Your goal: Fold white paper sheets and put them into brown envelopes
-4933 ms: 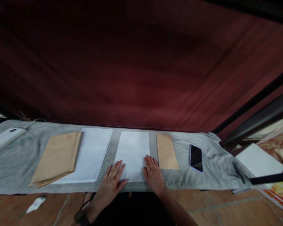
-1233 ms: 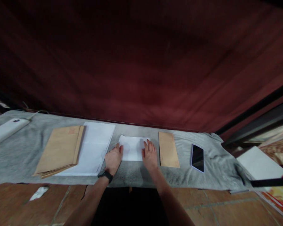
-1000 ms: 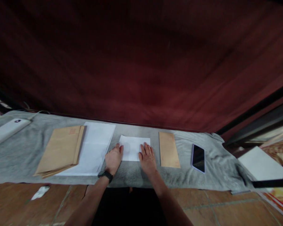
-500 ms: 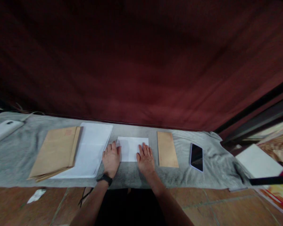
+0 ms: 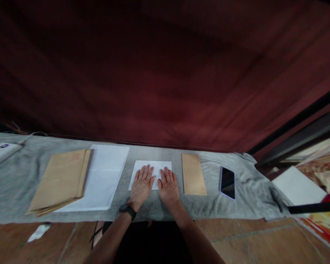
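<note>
A white sheet of paper [image 5: 154, 165], which looks folded, lies on the grey cloth in front of me. My left hand [image 5: 142, 184] rests flat on its left part, fingers spread and pointing away from me. Flat on the right part of the paper is my right hand [image 5: 168, 185], its fingers also stretched out. Both palms cover the paper's near edge in places. To the right of my right hand lies a single brown envelope [image 5: 194, 174]. Left of my left hand is a stack of larger white paper [image 5: 107, 176].
Several big brown envelopes [image 5: 60, 178] partly overlap the white stack. A phone [image 5: 227, 182] with a dark screen lies at the right, and a white device [image 5: 2, 154] with a cable at the far left. Behind the grey cloth [image 5: 253, 190] hangs a dark red curtain [image 5: 159, 91].
My left hand has slid right, from the paper's left edge onto its surface, uncovering the lower left corner. My right hand stays on the right part. The view has shifted slightly.
</note>
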`<control>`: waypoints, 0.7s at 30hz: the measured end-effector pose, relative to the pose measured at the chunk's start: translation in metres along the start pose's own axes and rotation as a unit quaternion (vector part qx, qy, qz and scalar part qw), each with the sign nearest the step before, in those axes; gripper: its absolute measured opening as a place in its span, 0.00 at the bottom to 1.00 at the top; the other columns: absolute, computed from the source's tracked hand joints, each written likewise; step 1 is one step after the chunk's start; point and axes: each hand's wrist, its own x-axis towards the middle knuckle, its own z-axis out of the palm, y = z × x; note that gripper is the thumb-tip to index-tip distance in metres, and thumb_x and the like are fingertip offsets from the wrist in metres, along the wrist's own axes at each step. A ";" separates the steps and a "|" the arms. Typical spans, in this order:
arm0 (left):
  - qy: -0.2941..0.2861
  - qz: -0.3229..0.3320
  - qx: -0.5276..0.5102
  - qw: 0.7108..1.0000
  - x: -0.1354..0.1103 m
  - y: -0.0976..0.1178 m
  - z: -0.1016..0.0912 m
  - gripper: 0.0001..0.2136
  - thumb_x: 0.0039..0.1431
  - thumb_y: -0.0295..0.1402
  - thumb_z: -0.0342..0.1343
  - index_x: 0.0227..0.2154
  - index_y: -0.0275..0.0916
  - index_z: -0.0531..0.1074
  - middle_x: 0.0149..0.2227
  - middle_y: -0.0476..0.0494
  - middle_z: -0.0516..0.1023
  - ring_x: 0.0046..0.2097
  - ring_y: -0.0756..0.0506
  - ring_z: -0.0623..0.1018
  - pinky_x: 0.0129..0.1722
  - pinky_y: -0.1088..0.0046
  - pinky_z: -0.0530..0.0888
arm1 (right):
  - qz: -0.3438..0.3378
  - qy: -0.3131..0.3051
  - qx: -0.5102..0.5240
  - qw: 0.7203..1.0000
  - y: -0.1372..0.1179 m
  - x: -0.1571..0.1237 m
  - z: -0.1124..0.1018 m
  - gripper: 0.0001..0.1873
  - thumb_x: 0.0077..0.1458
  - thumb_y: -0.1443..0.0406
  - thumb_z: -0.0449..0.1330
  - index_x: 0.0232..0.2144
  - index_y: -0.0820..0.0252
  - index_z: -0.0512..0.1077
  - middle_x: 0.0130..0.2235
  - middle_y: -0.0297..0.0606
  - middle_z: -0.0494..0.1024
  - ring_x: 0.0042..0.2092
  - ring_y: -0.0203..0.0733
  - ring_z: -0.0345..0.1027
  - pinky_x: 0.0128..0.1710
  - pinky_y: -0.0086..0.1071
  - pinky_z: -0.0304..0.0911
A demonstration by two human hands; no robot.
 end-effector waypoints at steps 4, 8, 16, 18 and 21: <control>-0.017 -0.004 0.009 1.000 -0.002 -0.001 -0.004 0.26 0.70 0.40 0.38 0.67 0.39 0.60 0.69 0.40 0.60 0.72 0.39 0.55 0.69 0.53 0.54 | 0.013 -0.019 0.001 1.000 -0.003 0.005 -0.002 0.25 0.69 0.60 0.51 0.65 0.59 0.65 0.68 0.47 0.61 0.69 0.51 0.53 0.68 0.49 0.45; -0.032 -0.004 0.018 0.999 -0.001 0.001 -0.004 0.26 0.70 0.39 0.39 0.68 0.40 0.58 0.70 0.41 0.58 0.72 0.39 0.53 0.70 0.52 0.53 | 0.024 -0.038 0.024 0.999 -0.013 0.023 0.000 0.25 0.69 0.63 0.48 0.64 0.62 0.65 0.68 0.46 0.62 0.69 0.49 0.54 0.69 0.48 0.46; -0.049 0.010 0.028 0.998 -0.001 -0.002 -0.003 0.26 0.67 0.29 0.39 0.67 0.37 0.59 0.70 0.40 0.59 0.72 0.39 0.53 0.70 0.52 0.53 | -0.037 -0.050 0.040 0.997 -0.023 0.043 0.016 0.24 0.71 0.60 0.46 0.65 0.61 0.64 0.67 0.45 0.63 0.69 0.46 0.53 0.68 0.46 0.48; -0.047 0.010 0.026 0.999 -0.001 -0.002 -0.002 0.26 0.67 0.29 0.39 0.67 0.36 0.59 0.70 0.40 0.59 0.72 0.39 0.53 0.70 0.52 0.53 | -0.037 -0.051 0.031 0.998 -0.021 0.041 0.016 0.25 0.72 0.59 0.45 0.65 0.59 0.63 0.67 0.44 0.63 0.69 0.46 0.53 0.68 0.47 0.47; -0.043 0.010 0.020 0.999 -0.002 -0.002 -0.003 0.26 0.68 0.31 0.38 0.67 0.36 0.59 0.70 0.40 0.58 0.72 0.39 0.53 0.70 0.52 0.54 | -0.027 -0.046 0.023 0.998 -0.015 0.037 0.015 0.24 0.72 0.59 0.46 0.66 0.57 0.62 0.68 0.43 0.61 0.69 0.48 0.52 0.68 0.47 0.47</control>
